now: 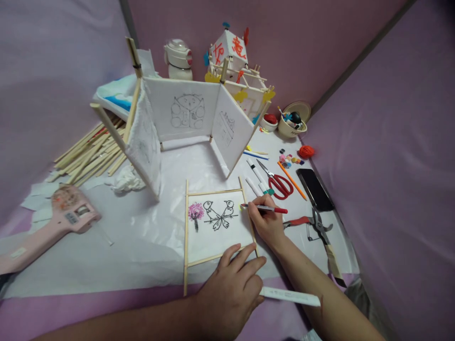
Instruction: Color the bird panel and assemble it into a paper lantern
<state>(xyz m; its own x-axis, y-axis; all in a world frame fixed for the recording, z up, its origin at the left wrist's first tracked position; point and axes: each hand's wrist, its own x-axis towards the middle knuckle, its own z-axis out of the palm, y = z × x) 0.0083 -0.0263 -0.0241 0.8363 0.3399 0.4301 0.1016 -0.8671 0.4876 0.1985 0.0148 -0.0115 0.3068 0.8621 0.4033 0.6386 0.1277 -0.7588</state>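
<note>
A white panel framed with thin wooden sticks (220,246) lies flat, bearing two black-line birds on a branch and a pink flower with a dark stem. My right hand (268,222) is closed round a red marker (270,208), its tip at the panel's upper right, by a small yellow mark. Over the frame's lower right edge rests my left hand (236,289), fingertips spread on the frame. A white marker (293,296) sticks out from under or within the left hand; how it is held is partly hidden.
Behind stands a folding stick-framed screen (185,109) with pencil drawings. Left are a pink hot glue gun (67,218) and wooden sticks (95,151). Right lie red-handled scissors (280,184), pruning shears (320,227), a phone (314,189) and orange yarn (306,151). A decorated lantern (231,57) stands behind.
</note>
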